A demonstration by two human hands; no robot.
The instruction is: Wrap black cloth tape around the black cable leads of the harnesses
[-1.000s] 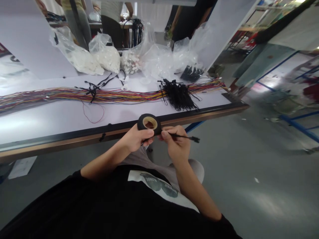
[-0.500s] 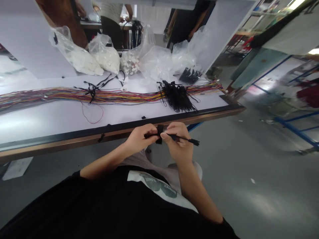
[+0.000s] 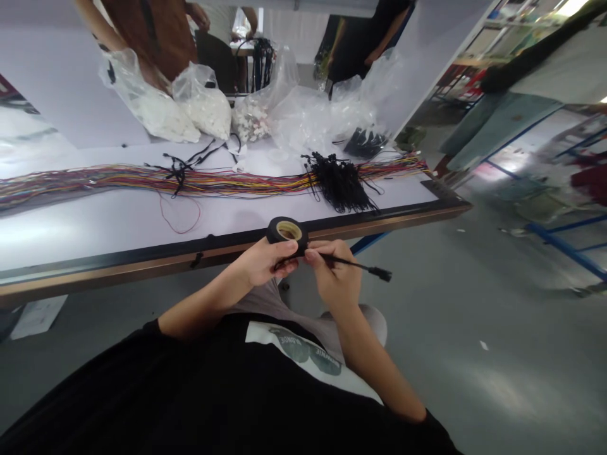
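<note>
My left hand (image 3: 265, 262) is closed around a roll of black tape (image 3: 286, 232), held just in front of the table edge (image 3: 142, 259). My right hand (image 3: 334, 275) pinches a thin black cable (image 3: 353, 265) that runs to the right and ends in a small black connector (image 3: 380, 273). The two hands touch at the fingertips, where the tape meets the cable. Both hands hover over my lap, below the table top.
A long bundle of coloured wires (image 3: 142, 180) lies across the white table, with a heap of black cables (image 3: 339, 180) on its right part. Clear bags of white parts (image 3: 199, 110) stand at the back. Other people stand behind the table. Grey floor lies to the right.
The tape roll went down behind my fingers half a second ago and has come back up above them. The cable now sticks out farther to the right.
</note>
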